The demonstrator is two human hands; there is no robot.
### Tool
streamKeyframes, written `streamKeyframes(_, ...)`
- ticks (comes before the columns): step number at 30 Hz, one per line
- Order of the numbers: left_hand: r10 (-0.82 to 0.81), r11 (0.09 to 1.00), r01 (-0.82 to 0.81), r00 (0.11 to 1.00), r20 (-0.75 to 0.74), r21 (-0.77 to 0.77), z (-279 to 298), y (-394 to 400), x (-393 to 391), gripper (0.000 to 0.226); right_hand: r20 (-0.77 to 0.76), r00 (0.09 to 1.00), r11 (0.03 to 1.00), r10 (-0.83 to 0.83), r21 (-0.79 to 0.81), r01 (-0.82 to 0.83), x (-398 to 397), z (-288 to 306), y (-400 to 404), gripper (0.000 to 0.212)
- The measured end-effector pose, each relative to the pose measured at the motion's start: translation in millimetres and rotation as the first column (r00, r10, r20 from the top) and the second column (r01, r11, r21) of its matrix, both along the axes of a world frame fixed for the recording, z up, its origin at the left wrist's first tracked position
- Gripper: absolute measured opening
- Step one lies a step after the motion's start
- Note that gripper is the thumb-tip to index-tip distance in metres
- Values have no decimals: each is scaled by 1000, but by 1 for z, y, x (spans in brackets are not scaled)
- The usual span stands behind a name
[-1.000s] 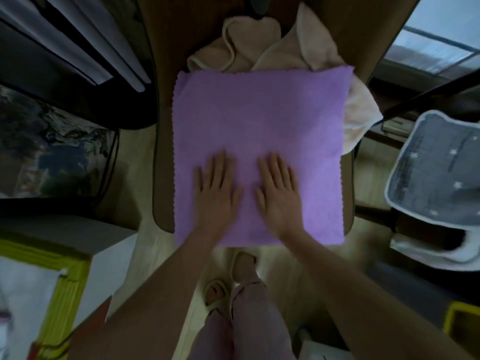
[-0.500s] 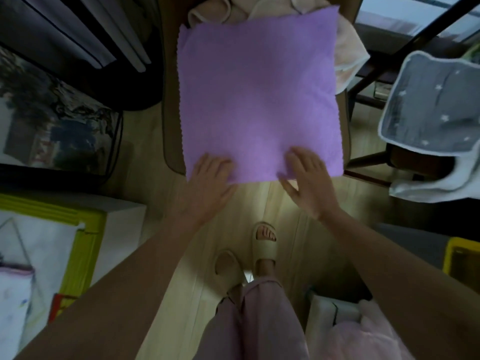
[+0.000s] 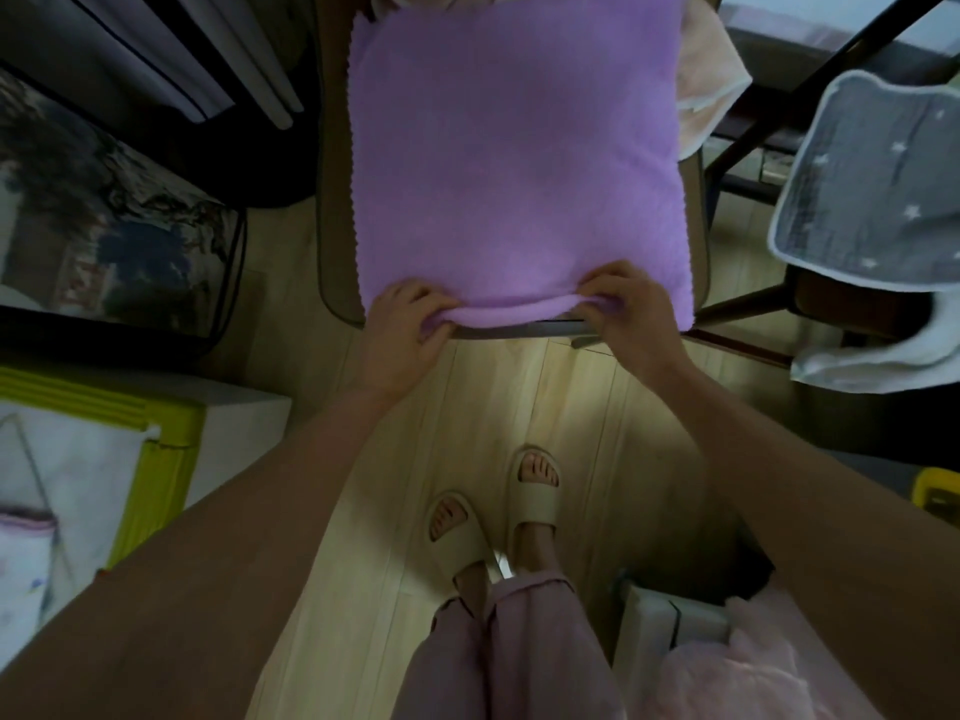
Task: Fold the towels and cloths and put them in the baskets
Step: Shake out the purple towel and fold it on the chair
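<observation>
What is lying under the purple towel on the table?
Under the purple towel lies the brown table, and beige cloths stick out at its far and right edges. How much more cloth lies beneath is covered, so I cannot tell.

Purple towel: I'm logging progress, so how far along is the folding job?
Early. Done: the purple towel lies spread flat on the table. In hand: left hand and right hand each have a grip on its near edge, lifted slightly. Left: every fold, the beige towels behind it, and basketing; none looks folded.
</observation>
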State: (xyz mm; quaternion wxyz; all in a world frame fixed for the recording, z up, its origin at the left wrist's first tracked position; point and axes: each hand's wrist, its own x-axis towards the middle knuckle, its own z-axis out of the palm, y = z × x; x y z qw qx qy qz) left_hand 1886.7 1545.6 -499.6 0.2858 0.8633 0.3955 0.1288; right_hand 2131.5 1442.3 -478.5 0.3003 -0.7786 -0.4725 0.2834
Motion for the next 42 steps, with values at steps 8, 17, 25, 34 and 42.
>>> streamKeyframes(8, 72, 962, -59, 997, 41, -265, 16, 20, 4, 24, -153, 985, 983, -85, -177, 57, 18, 23, 13, 4)
streamKeyframes(17, -220, 968, 200, 967, -128, -154, 1, 38, -3, 32, -63, 998, 976, 18, -217, -31, 22, 4, 26, 7)
streamKeyframes(25, -168, 886, 125, 984, -57, -446, 15, 56, -2, 22, -202, 967, 903, 157, -367, -223, 37, 22, 31, 15)
streamKeyframes(34, -293, 760, 83, 929, -227, -644, 59, 51, -12, 44, -90, 940, 747, 329, -584, -317, 49, 74, 19, 14)
streamKeyframes(42, -292, 715, 58, 930, -222, -697, 123, 111, 6, 45, -161, 893, 731, 420, -524, -438, 91, 133, 76, 14)
